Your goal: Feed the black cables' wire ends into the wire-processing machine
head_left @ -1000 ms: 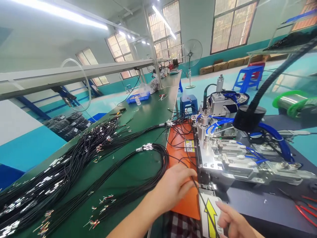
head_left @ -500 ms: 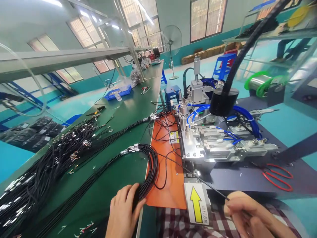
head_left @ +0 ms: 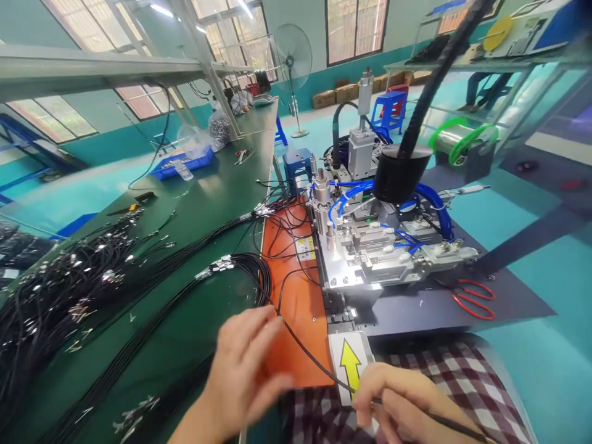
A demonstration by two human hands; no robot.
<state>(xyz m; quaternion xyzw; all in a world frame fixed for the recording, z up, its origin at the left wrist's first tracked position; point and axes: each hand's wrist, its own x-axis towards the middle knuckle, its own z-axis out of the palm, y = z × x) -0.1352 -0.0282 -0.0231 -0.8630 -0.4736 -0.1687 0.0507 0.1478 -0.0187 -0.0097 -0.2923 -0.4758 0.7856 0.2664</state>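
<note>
My right hand is low at the right, over my checked lap, with its fingers pinched on a thin black cable. This cable runs up and left across the orange mat to the fingertips of my left hand. That hand hovers, slightly blurred, over the mat's near left corner with its fingers spread. I cannot see that it grips anything. A looped bundle of black cables with metal ends lies just beyond it. A yellow arrow label sits between my hands.
A metal machine with blue hoses and a black duct stands right of the mat. Red scissors lie on its dark base. Heaps of black cables cover the green bench at the left. A blue tray sits farther back.
My view has swung right and down. My left hand has lifted off the cable bundle and moved right to the mat. My right hand has drawn the cable leftwards, nearer the arrow label.
</note>
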